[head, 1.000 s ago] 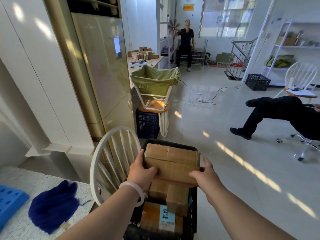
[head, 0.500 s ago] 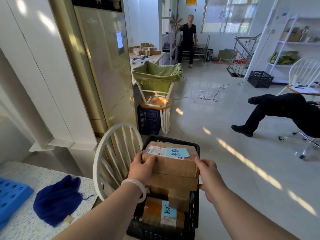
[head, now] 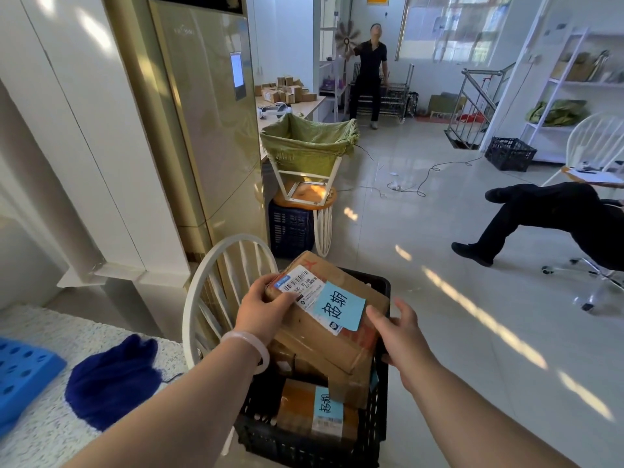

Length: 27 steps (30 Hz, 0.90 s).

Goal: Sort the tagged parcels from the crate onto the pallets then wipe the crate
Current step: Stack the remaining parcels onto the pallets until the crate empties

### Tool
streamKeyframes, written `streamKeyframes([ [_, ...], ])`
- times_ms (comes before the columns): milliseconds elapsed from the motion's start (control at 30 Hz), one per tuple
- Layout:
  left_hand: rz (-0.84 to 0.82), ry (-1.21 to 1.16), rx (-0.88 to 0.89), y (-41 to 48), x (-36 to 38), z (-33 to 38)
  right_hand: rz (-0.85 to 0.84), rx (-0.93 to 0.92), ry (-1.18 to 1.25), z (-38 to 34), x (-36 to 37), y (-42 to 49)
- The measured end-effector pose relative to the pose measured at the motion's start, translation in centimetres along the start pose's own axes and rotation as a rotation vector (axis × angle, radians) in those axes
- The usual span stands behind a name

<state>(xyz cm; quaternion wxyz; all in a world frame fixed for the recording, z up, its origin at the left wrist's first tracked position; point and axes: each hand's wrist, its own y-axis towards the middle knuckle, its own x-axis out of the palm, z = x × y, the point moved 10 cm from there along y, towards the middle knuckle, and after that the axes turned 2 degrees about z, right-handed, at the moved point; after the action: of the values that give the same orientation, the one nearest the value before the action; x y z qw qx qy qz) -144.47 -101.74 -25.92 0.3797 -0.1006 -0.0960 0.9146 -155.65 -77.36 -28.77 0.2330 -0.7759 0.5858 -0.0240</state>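
Note:
A black plastic crate (head: 378, 430) sits on a white chair and holds several cardboard parcels. The top cardboard parcel (head: 341, 329) is tilted, with a shipping label and a blue handwritten tag facing me. My left hand (head: 263, 309) grips its near left corner, fingers over the label edge. My right hand (head: 401, 336) is at the parcel's right side with fingers spread; whether it touches the box I cannot tell. Lower in the crate lies another parcel with a blue tag (head: 317, 413). A dark blue cloth (head: 111, 380) rests on the speckled counter at my left.
A blue pallet (head: 23, 376) shows at the left edge of the counter. The white chair back (head: 216, 292) stands left of the crate. Ahead are a green sack on a frame (head: 307, 146), a tall cabinet, a seated person's legs (head: 540, 217) and a standing person (head: 369, 69).
The top parcel has been turned and tilted so its label and blue tag face up toward me. My right hand has loosened from its side; my left still grips it.

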Motion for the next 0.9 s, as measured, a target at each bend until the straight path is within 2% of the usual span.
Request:
streamKeyframes([
  [67,-0.031,0.015,-0.004,0.5,-0.4,0.2,-0.003,-0.012,-0.016,-0.4,-0.5,0.4],
  [200,-0.039,-0.091,0.020,0.7,-0.4,0.7,-0.150,0.056,0.132,0.0,1.2,0.3],
  [300,-0.055,-0.088,0.085,0.5,0.5,0.5,-0.085,0.059,0.156,0.5,1.9,0.6],
  [400,-0.120,0.078,0.210,-0.3,2.3,0.1,-0.035,0.032,0.175,0.2,2.7,0.8],
  [467,-0.139,0.149,0.219,-0.6,2.9,-0.5,-0.028,0.004,0.123,-0.1,3.0,0.7],
  [633,-0.198,0.080,0.161,0.8,1.2,-2.3,-0.093,-0.120,-0.059,-2.2,3.2,0.3],
  [700,-0.217,0.100,0.141,-0.1,0.9,-2.4,-0.188,-0.187,-0.102,-3.3,4.3,-0.3],
  [767,-0.215,0.151,0.171,-1.5,0.9,-2.1,-0.294,-0.258,-0.277,-3.8,5.6,-1.2],
  [900,-0.161,0.239,0.234,-4.6,0.6,-1.7,-0.359,-0.408,-0.429,-4.2,5.7,-2.6],
])
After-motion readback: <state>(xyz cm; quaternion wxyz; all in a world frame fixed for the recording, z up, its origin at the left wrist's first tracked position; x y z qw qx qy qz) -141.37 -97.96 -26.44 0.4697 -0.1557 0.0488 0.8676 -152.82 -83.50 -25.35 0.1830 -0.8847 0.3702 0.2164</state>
